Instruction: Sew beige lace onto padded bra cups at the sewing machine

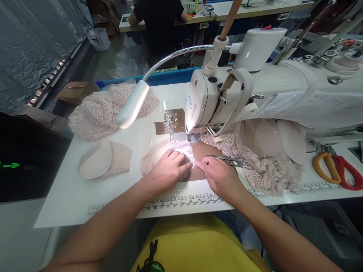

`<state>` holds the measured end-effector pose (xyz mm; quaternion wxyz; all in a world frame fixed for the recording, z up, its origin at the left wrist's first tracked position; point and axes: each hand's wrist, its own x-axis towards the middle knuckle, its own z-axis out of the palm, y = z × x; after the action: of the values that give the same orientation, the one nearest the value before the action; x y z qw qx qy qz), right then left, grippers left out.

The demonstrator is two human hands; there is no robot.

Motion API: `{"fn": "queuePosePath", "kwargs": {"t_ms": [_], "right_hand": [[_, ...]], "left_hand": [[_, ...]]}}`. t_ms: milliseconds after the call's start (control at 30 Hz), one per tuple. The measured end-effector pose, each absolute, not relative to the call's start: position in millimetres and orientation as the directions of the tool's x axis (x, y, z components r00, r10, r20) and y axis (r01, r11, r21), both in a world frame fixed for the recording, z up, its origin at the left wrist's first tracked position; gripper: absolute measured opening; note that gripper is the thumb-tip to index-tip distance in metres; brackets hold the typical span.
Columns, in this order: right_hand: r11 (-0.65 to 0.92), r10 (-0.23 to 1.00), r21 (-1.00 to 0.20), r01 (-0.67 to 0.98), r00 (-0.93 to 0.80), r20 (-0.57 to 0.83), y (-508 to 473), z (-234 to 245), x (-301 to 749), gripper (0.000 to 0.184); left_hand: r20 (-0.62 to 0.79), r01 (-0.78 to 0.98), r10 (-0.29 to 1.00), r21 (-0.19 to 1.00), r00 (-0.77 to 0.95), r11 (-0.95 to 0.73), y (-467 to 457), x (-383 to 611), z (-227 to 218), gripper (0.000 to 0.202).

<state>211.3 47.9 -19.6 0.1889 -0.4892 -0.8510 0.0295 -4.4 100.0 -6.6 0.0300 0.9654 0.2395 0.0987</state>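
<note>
A beige cup piece with lace (pixel 153 153) lies under the lamp, in front of the sewing machine's needle area (pixel 194 136). My left hand (pixel 169 170) is on it, fingers curled and closed on the white lace edge (pixel 181 145). Close by on the right, my right hand (pixel 219 175) is closed around a pair of thread snips (pixel 231 161), whose dark metal end juts out to the right. Its thumb and forefinger pinch at the lace's right edge; whether they grip fabric or thread is too small to tell.
Beige lace pieces (pixel 272 151) lie heaped right of the needle, and more lace (pixel 99 109) is piled back left. A single cup (pixel 104 159) lies left. Scissors with red and yellow handles (pixel 337 172) rest at far right. A bent lamp (pixel 133 104) overhangs the table; another person (pixel 159 26) sits beyond.
</note>
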Motion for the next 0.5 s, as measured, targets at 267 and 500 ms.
{"fn": "queuePosePath", "kwargs": {"t_ms": [267, 500], "right_hand": [[0.504, 0.861, -0.113, 0.856, -0.488, 0.139, 51.1, -11.9, 208.1, 0.040], [0.506, 0.857, -0.125, 0.854, -0.481, 0.182, 49.3, -14.9, 206.2, 0.037]], "left_hand": [[0.212, 0.438, 0.462, 0.150, 0.861, -0.886, 104.3, -4.1, -6.8, 0.034], [0.148, 0.494, 0.504, 0.100, 0.851, -0.864, 104.9, 0.1, -3.9, 0.041]]}}
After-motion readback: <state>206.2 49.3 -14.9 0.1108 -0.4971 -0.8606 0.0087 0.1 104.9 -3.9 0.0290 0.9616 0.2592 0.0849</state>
